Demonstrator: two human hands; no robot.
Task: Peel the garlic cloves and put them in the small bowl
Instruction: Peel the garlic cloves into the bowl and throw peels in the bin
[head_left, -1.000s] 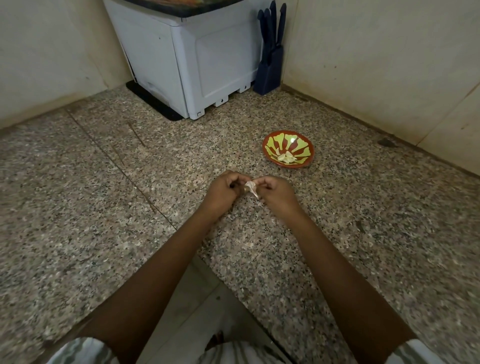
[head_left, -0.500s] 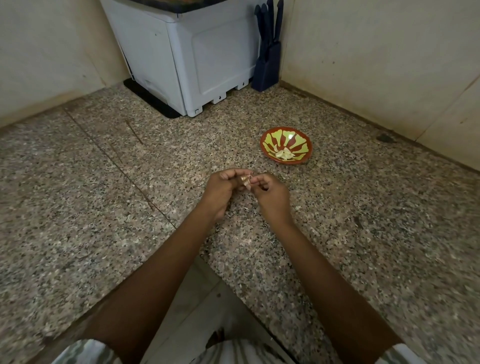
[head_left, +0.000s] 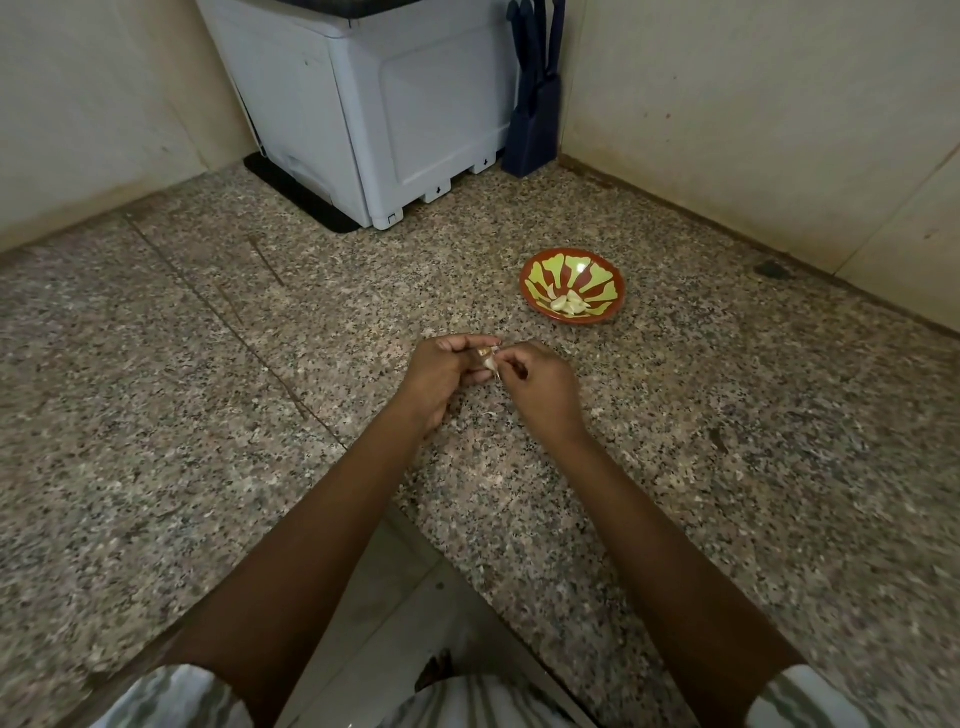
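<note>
Head view, and the speckled counter lay just as it had half a second before, with the white appliance and the dark knife block parked in its far corner, both cut off by the top of the frame. Both hands had stayed together over the middle of the counter, short of its near edge. The left hand had its fingers curled round the garlic clove, and the right hand pinched at the clove with thumb and forefinger. The small bowl hadn't budged: it sat toward the counter's far right edge, well apart from the hands, with a few peeled cloves heaped at its near side. The held clove showed more pale below the fingers than a moment earlier. How much skin was left on it was too small to tell, and the left fingers hid its far side.
</note>
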